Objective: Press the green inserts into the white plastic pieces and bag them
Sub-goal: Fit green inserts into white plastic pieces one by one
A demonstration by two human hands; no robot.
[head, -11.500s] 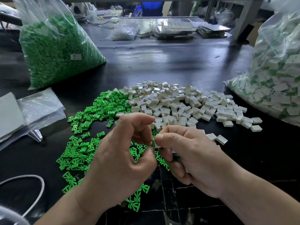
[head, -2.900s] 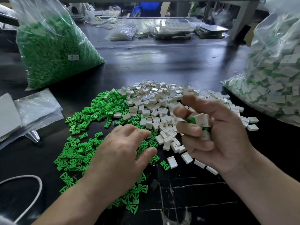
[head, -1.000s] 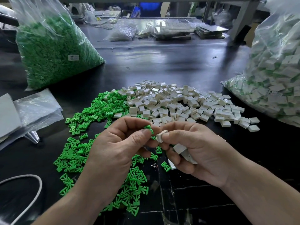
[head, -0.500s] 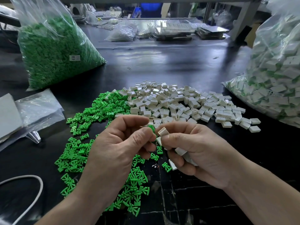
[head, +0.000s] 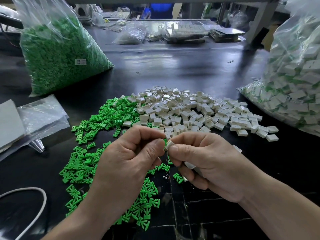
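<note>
My left hand (head: 128,160) pinches a green insert (head: 165,141) between thumb and forefinger, its tip against a white plastic piece (head: 169,144). My right hand (head: 206,161) pinches that white piece at thumb and forefinger and holds more white pieces (head: 189,165) under its curled lower fingers. Loose green inserts (head: 97,122) are scattered on the black table on the left and under my hands. A heap of white pieces (head: 190,110) lies just beyond my hands. A clear bag of assembled white-and-green pieces (head: 292,84) stands at the right.
A large clear bag of green inserts (head: 58,54) stands at the back left. Flat plastic bags (head: 39,116) and a grey pad (head: 8,123) lie at the left edge. A white cable (head: 34,193) curves at the lower left. Trays and bags sit at the table's far side.
My hands have come closer together. The green insert in my left fingers now meets the white piece in my right fingers. The piles have not moved.
</note>
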